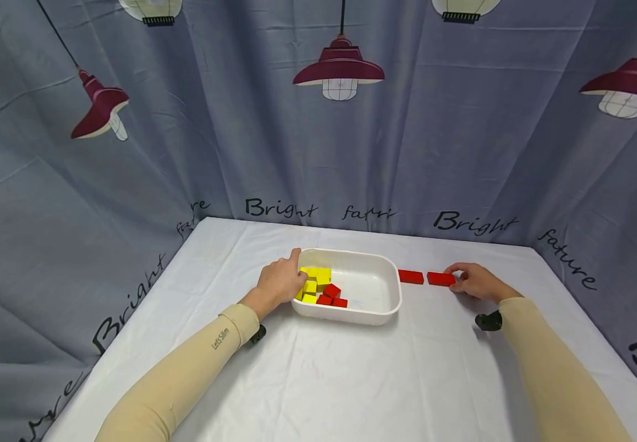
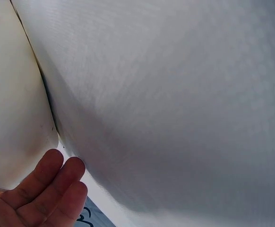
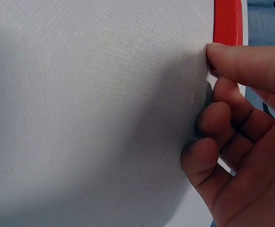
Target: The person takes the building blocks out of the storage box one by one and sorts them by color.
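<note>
A white plastic bin (image 1: 346, 315) sits on the table, with several yellow blocks (image 1: 323, 275) and red blocks (image 1: 332, 291) at its left end. My left hand (image 1: 281, 279) grips the bin's left end, thumb at the rim. In the left wrist view, fingers (image 2: 45, 172) lie by the bin's outer wall (image 2: 14, 94). Right of the bin, two long red blocks lie end to end with a small gap. The nearer one to the bin (image 1: 411, 277) is untouched. My right hand (image 1: 478, 282) pinches the right end of the outer red block (image 1: 439, 279); its other fingers curl by the cloth.
A white cloth (image 1: 351, 380) covers the table. Grey-blue curtains (image 1: 274, 147) printed with lamps and lettering hang behind the table and along both sides. A dark wrist device (image 1: 488, 321) is at the right sleeve cuff.
</note>
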The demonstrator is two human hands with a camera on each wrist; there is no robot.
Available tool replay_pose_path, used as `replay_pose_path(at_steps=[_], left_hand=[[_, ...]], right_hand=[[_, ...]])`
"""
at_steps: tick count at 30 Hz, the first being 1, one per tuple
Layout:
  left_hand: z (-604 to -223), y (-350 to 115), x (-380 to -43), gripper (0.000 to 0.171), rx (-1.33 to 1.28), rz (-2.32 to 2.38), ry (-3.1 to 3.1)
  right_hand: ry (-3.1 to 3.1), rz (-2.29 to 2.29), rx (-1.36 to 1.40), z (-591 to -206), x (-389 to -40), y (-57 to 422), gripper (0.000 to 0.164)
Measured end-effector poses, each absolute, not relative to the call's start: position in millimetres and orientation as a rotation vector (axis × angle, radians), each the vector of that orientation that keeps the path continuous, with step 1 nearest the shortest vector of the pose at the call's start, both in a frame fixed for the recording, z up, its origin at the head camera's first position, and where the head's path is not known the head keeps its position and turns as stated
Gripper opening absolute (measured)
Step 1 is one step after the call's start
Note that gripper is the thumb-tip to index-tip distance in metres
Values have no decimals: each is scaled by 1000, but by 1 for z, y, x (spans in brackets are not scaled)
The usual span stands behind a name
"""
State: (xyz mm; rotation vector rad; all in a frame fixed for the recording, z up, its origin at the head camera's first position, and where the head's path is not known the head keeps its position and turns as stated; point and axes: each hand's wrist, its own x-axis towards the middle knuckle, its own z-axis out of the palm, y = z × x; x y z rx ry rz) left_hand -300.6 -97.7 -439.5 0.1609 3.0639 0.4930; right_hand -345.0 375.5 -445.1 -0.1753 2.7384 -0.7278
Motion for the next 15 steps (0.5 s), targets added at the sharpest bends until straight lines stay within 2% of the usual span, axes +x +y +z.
replay_pose_path(at_steps=[7, 15], left_hand=[[-438, -97, -302, 65, 171, 497, 3063], [-439, -98, -300, 65, 151, 494, 3066]], right_hand=[[2747, -732, -163, -443, -342, 376, 50], [2768, -728, -139, -437, -339, 372, 66]])
